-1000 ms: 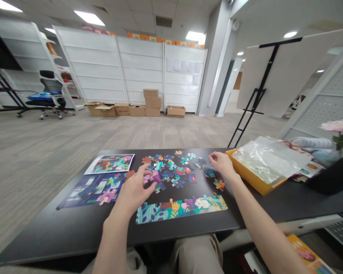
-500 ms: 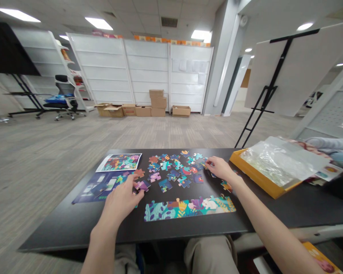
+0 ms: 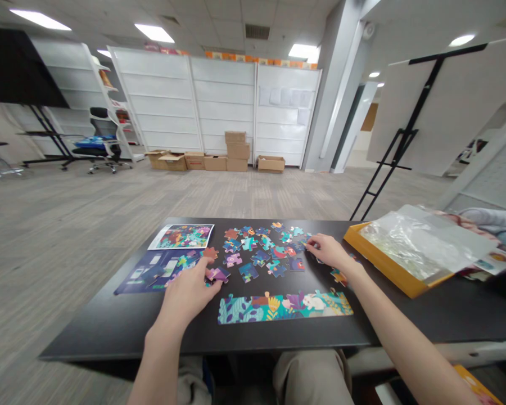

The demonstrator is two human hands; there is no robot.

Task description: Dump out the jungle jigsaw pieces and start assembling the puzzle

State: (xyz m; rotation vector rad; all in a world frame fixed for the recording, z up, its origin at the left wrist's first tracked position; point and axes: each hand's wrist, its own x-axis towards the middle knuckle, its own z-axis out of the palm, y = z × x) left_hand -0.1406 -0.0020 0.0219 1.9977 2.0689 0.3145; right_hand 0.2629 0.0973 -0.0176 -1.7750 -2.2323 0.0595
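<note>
Left of the left fingers and farther out, a picture sheet (image 3: pixel 181 237) lies with its long axis running sideways; nearer, a dark purple sheet (image 3: pixel 145 274) reaches toward the left hand (image 3: pixel 188 292). That hand's thumb and fingertips are drawn in about a purple piece (image 3: pixel 217 274), which slants down to the right. Just beyond those fingertips is a brown piece (image 3: pixel 210 253). Nearer the person than both sets of fingertips, the joined strip (image 3: pixel 284 307) runs sideways, straight edge toward the person, knobbed edge away, with bare table (image 3: pixel 270 337) along its near side. Loose pieces (image 3: pixel 261 257) lie between the hands, a dark gap separating them from the strip. The right hand (image 3: pixel 331 251) has its fingertips narrow at the cluster's right side; whether they grip a piece, I cannot tell. Right of it sits a yellow box (image 3: pixel 388 270).
</note>
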